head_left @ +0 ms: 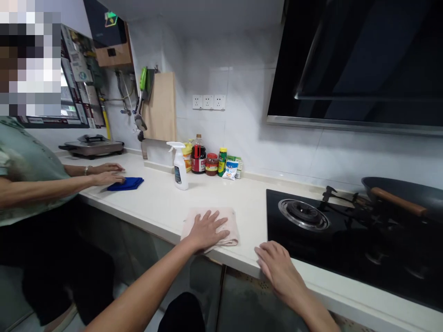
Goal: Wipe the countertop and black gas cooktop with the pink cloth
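The left hand (206,229) lies flat, fingers spread, pressing a pink cloth (226,220) on the white counter (162,203) just left of the hob (349,240). The right hand (277,267) rests open on the counter edge beside the hob, holding nothing. Farther from the hob, another person's hand (108,178) presses a blue cloth (127,183)

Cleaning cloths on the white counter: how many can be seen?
2. A pale pink cloth lies near the counter's front edge under the person's left hand. A dark blue cloth lies further left, under another person's hand. None seems hidden.
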A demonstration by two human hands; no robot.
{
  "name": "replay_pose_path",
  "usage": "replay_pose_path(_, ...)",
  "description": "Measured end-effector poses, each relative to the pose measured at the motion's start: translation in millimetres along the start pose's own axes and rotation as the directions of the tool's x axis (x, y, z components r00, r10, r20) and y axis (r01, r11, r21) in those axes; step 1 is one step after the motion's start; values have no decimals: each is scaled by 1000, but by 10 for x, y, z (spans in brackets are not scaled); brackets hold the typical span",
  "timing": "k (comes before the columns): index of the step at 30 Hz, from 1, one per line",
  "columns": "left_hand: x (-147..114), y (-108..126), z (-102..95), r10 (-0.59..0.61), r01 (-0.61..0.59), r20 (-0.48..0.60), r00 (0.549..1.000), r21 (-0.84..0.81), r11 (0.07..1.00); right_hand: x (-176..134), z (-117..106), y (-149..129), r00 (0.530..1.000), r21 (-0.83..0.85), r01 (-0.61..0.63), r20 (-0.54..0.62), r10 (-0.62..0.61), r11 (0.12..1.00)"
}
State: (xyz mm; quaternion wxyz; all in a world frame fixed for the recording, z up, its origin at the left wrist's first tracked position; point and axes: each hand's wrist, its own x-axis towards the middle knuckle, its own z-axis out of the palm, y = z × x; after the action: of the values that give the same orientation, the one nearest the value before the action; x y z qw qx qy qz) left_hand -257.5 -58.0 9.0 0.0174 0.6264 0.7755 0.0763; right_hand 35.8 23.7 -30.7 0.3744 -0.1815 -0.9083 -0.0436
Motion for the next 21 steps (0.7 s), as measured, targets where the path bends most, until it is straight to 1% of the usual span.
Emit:
replay_pose_path(2,-27,-4,18,10,-9,-24,1000,12,1000,-111,102,14,1000,29,20,15,-21,999)
replay_pose_path(4,-77,-13,32,11,-10,-48,999,28,1000,-245,77,144,1000,59,-10,-25,11,998)
replay_pose_path(6,-133,-23,42,3,0,-73,997,39,999,-364,-49,348,996,65,-42,-74,47,997)
replay_pose_path(9,-184,-35,42,-13,16,-85,996,42,999,-491,-280,686,988,39,-111,-108,114,993)
replay_pose_path(11,-186,-42,26,-25,27,-63,998,34,999,-551,-379,874,974,14,-194,-119,194,981)
replay_pose_path(13,-169,-47,-1,-39,40,-35,999,21,999,-607,-408,1006,950,-22,-290,-126,286,957)
replay_pose_path(16,-146,-51,-45,-58,58,-6,998,6,998,-687,-351,1093,921,-74,-386,-84,380,919)
replay_pose_path(19,-146,-60,-67,-74,75,-8,997,13,997,-737,-276,1091,914,-92,-405,-27,404,910)
replay_pose_path(21,-151,-69,-67,-85,86,-17,996,22,996,-751,-257,1079,914,-87,-406,-24,405,910)
